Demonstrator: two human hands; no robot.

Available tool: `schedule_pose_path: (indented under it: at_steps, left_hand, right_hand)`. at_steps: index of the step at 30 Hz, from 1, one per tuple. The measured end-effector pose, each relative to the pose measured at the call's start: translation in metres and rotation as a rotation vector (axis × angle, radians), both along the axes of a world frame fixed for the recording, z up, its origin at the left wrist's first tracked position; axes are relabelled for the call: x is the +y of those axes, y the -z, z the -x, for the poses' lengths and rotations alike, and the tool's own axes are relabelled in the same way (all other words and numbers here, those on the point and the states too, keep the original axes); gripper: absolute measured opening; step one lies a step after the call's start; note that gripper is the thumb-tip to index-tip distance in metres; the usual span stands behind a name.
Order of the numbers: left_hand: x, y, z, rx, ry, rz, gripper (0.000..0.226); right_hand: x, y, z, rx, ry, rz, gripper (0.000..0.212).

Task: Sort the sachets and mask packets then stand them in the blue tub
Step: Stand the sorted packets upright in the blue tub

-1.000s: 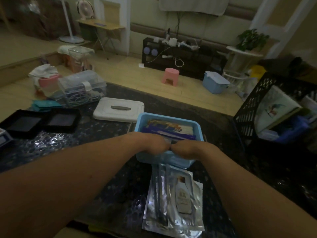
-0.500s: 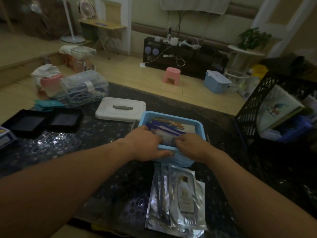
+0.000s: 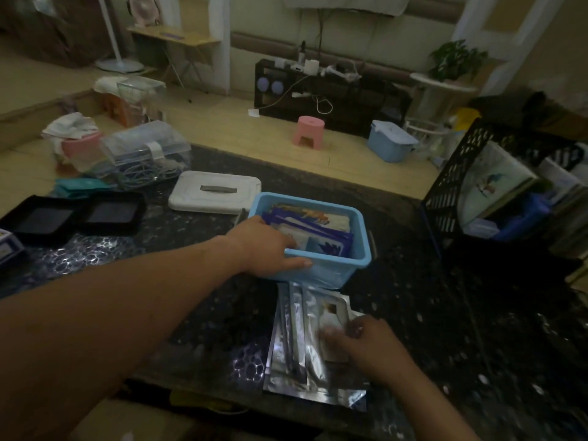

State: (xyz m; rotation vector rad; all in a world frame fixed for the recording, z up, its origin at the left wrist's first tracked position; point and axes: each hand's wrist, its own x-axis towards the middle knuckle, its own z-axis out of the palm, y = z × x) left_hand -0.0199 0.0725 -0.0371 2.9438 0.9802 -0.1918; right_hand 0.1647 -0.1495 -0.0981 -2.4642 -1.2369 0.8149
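No text, brand or number can be read anywhere: the light is dim and the print blurs. The purple packets standing in the blue tub carry white and orange printing, none of it legible. The top silver packet on the tabletop has a pale panel with dark marks too soft to make out. The small box at the left edge shows print, also unreadable

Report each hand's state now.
Left hand: grips the near wall of the blue tub, thumb outside.
Right hand: appears to pinch the top silver packet.
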Motion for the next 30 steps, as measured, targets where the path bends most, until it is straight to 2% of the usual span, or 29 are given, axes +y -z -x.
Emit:
schedule_pose_path:
  at_steps: [2, 4, 6, 8, 12, 15, 18, 20, 23, 25, 27, 28, 30]
  left_hand:
    - [0.000, 0.000, -0.001, 0.001, -0.003, 0.010, 0.094]
    - [0.000, 0.000, 0.000, -0.004, -0.010, 0.018, 0.092]
    - [-0.001, 0.000, 0.000, -0.009, -0.012, 0.020, 0.090]
    - [-0.001, 0.000, 0.000, -0.010, -0.016, 0.017, 0.091]
    - [0.001, 0.003, 0.000, -0.028, -0.015, 0.008, 0.091]
    - [0.000, 0.002, 0.002, -0.044, -0.014, 0.018, 0.087]
    - [-0.003, -0.001, 0.003, -0.060, -0.021, 0.022, 0.087]
    - [-0.004, -0.002, 0.003, -0.058, -0.026, 0.018, 0.087]
    - [-0.005, -0.004, 0.003, -0.046, -0.026, 0.015, 0.087]
    - [-0.005, -0.003, 0.003, -0.035, -0.015, 0.014, 0.088]
    - [-0.004, -0.003, 0.002, -0.033, -0.007, 0.003, 0.089]
    - [-0.003, -0.002, 0.002, -0.028, -0.002, -0.002, 0.089]
    - [-0.001, 0.000, 0.002, -0.027, 0.006, -0.006, 0.087]
  right_hand:
    - [0.010, 0.004, 0.005, -0.035, 0.023, 0.100, 0.102]
    - [0.017, 0.001, 0.008, 0.011, 0.082, 0.151, 0.128]
    - [0.019, 0.004, 0.004, 0.105, 0.154, 0.097, 0.137]
    - [0.019, 0.015, -0.004, 0.215, 0.219, 0.008, 0.122]
    - [0.016, 0.016, -0.011, 0.273, 0.277, -0.078, 0.051]
    - [0.014, 0.018, -0.018, 0.251, 0.303, -0.109, 0.031]
    - [0.013, 0.019, -0.019, 0.269, 0.311, -0.106, 0.024]
    - [0.011, 0.016, -0.023, 0.308, 0.371, -0.179, 0.022]
    - [-0.001, 0.002, -0.022, 0.538, 0.417, -0.187, 0.020]
    - [-0.013, -0.013, -0.012, 0.695, 0.317, -0.128, 0.016]
    - [-0.025, -0.036, -0.008, 0.735, 0.185, -0.115, 0.030]
    - [-0.027, -0.053, -0.006, 0.728, 0.136, -0.170, 0.036]
    - [-0.023, -0.092, -0.008, 0.707, 0.114, -0.408, 0.031]
